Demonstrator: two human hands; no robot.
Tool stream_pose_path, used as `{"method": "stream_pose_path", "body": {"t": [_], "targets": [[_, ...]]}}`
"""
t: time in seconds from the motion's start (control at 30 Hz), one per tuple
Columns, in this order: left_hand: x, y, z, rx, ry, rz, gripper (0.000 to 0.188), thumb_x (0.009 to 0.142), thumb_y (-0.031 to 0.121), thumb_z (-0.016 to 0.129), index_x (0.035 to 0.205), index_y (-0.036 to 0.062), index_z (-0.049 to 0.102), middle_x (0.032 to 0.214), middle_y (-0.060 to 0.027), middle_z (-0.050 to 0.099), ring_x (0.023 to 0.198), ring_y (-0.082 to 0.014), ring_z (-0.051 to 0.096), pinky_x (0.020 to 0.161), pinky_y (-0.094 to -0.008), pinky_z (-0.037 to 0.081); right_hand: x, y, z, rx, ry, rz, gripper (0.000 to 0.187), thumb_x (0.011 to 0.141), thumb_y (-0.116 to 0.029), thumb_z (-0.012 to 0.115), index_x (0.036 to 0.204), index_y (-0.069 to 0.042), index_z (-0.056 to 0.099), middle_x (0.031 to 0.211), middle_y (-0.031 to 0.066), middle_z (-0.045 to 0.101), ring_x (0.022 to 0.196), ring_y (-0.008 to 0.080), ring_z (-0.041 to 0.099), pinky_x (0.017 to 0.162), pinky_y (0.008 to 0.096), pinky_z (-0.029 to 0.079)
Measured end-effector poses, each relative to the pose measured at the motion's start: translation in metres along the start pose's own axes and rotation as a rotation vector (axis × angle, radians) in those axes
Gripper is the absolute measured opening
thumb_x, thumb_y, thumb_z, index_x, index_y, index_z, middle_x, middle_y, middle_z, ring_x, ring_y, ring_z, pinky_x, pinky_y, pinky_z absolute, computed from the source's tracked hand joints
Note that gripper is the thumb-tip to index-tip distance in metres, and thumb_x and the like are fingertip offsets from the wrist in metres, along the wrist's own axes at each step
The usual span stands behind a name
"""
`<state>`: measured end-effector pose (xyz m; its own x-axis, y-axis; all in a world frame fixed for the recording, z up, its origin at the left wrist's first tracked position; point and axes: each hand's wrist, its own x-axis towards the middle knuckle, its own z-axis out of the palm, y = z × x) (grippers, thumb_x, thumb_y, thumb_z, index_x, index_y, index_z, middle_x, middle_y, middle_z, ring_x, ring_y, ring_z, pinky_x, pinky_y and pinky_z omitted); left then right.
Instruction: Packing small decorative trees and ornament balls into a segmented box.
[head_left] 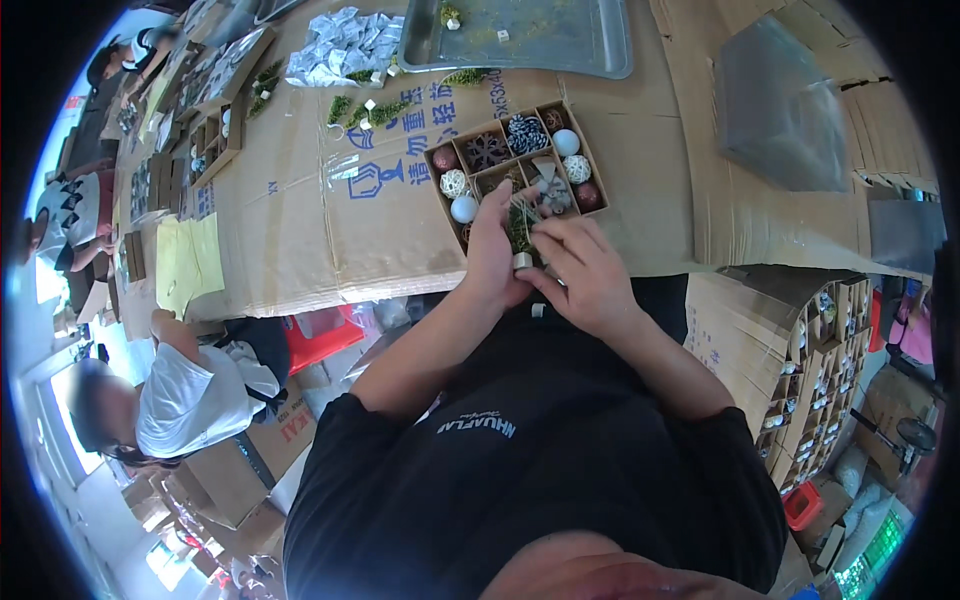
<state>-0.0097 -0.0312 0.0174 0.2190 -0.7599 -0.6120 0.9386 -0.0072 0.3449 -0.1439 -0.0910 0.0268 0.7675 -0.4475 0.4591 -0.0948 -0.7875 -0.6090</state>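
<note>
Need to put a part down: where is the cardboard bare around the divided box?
Left of the divided box, bare cardboard runs to the yellow paper; right of the box, another bare patch reaches toward the clear plastic bin. Crowded: green sprigs by the metal tray and silvery pile; left hand and right hand at the box's near side.

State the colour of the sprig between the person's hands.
Green; the sprig shows best in the head view.

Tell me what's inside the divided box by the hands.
Inside the divided box: a frosted pinecone, a dark snowflake ornament, smooth balls and woven balls. The left hand and right hand cover part of its near side; what lies beneath cannot be seen.
</note>
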Motion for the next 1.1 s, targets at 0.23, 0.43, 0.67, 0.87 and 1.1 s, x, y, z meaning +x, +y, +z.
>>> {"method": "stream_pose_path", "body": {"t": [0.23, 0.43, 0.67, 0.87, 1.1], "targets": [[0.01, 0.015, -0.022, 0.668, 0.002, 0.456, 0.037, 0.091, -0.002, 0.056, 0.127, 0.001, 0.05, 0.1, -0.0098, 0.063, 0.091, -0.0194, 0.064, 0.078, -0.0333, 0.053, 0.015, -0.006, -0.015, 0.075, 0.018, 0.094, 0.027, 0.085, -0.017, 0.074, 0.102, 0.002, 0.065, 0.101, 0.0125, 0.063, 0.079, 0.0225, 0.062, 0.071, 0.0344, 0.052], [0.026, 0.023, -0.019, 1.724, -0.102, 1.178, 0.096, 0.077, 0.003, 0.07, 0.155, -0.0037, 0.015, 0.107, -0.0191, 0.059, 0.096, -0.0373, 0.061, 0.086, -0.0457, 0.05, 0.077, 0.019, -0.002, 0.709, -0.341, 0.863, 0.026, 0.101, -0.022, 0.057, 0.096, 0.003, 0.062, 0.072, 0.0075, 0.065, 0.05, 0.0099, 0.056, 0.047, 0.0237, 0.045], [0.038, 0.076, -0.02, 2.342, -0.889, 1.127, 0.077, 0.088, 0.019, 0.058, 0.158, 0.0133, 0.027, 0.114, -0.0093, 0.06, 0.112, -0.0279, 0.057, 0.101, -0.0397, 0.044, 0.055, 0.043, 0.004, 1.097, -0.715, 1.177, 0.021, 0.102, -0.018, 0.052, 0.095, -0.002, 0.064, 0.075, 0.0059, 0.064, 0.056, 0.0115, 0.06, 0.046, 0.026, 0.052], [0.04, 0.115, -0.022, 2.386, -1.032, 0.996, 0.077, 0.086, 0.032, 0.067, 0.154, 0.0133, 0.036, 0.148, -0.0136, 0.044, 0.142, -0.0296, 0.038, 0.118, -0.0444, 0.029, 0.023, 0.036, 0.049, 1.285, -0.217, 1.417, 0.026, 0.103, -0.024, 0.057, 0.095, 0.0, 0.062, 0.08, 0.008, 0.064, 0.061, 0.0178, 0.063, 0.057, 0.0311, 0.057], [0.035, 0.123, -0.053, 2.437, -1.122, 0.712, 0.096, 0.084, 0.051, 0.065, 0.154, -0.0023, 0.027, 0.163, -0.0186, 0.024, 0.153, -0.0318, 0.018, 0.125, -0.0456, 0.013, 0.058, 0.032, 0.024, 0.818, -0.638, 1.179, 0.035, 0.103, -0.024, 0.054, 0.087, 0.006, 0.065, 0.074, 0.0131, 0.069, 0.059, 0.0204, 0.069, 0.053, 0.0325, 0.057]]}}
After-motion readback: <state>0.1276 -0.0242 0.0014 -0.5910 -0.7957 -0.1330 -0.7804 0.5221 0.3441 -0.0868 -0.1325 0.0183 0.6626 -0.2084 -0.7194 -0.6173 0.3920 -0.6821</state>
